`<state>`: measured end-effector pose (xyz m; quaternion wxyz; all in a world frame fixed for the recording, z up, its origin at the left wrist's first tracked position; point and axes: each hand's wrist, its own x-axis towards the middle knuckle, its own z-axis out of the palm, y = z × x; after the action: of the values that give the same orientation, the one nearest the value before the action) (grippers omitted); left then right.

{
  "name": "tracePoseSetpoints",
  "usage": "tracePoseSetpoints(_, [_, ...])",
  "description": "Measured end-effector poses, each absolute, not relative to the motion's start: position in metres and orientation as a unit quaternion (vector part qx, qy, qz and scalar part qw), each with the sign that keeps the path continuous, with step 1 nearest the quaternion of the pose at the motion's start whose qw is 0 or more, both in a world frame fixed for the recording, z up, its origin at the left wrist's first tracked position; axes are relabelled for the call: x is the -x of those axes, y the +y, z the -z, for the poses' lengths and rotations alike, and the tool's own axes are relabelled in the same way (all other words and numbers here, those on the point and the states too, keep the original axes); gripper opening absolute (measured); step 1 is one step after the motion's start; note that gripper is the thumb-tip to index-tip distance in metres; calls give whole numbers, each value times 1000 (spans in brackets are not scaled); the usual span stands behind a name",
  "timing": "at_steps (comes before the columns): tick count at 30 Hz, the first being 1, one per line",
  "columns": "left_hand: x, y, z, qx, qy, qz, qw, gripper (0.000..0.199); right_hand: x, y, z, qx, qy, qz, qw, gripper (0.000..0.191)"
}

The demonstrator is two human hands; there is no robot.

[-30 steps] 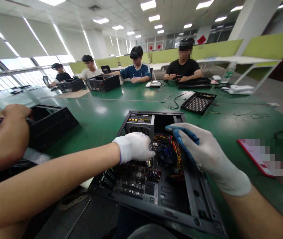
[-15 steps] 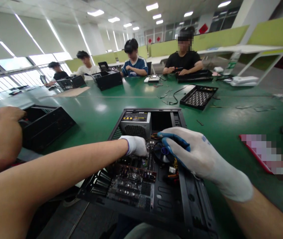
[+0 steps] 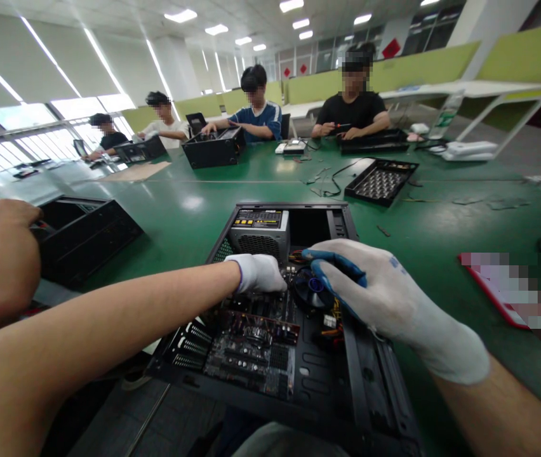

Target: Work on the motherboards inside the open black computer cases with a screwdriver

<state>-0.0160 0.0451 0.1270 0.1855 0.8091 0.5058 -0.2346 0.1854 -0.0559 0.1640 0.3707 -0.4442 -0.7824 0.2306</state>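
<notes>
In a bright office with light-green partitions (image 3: 423, 79), a green surface (image 3: 185, 222) carries an open black computer case (image 3: 368, 374) in front of the person. The gloved left hand (image 3: 263, 274) reaches inside it, just beside the power supply (image 3: 258, 244) and above the motherboard (image 3: 237, 365), its grip curled with fingertips hidden, so what it has hold of cannot be told. The gloved right hand (image 3: 370, 276) is near the fan (image 3: 313, 295), its grip slightly parted between thumb and forefinger, nothing visible in the gap.
</notes>
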Motion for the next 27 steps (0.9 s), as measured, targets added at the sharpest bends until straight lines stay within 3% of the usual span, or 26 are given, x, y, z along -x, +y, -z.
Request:
tracePoseSetpoints(8, [16, 37, -147, -817, 510, 168, 210, 28, -184, -57, -166, 442, -783, -229, 373, 28])
tracePoseSetpoints(15, [24, 33, -152, -870, 406, 72, 272, 22, -184, -55, -166, 440, -782, -237, 371, 27])
tracePoseSetpoints(27, [21, 22, -143, -922, 261, 208, 194, 5, -185, -56, -163, 455, -778, -233, 366, 29])
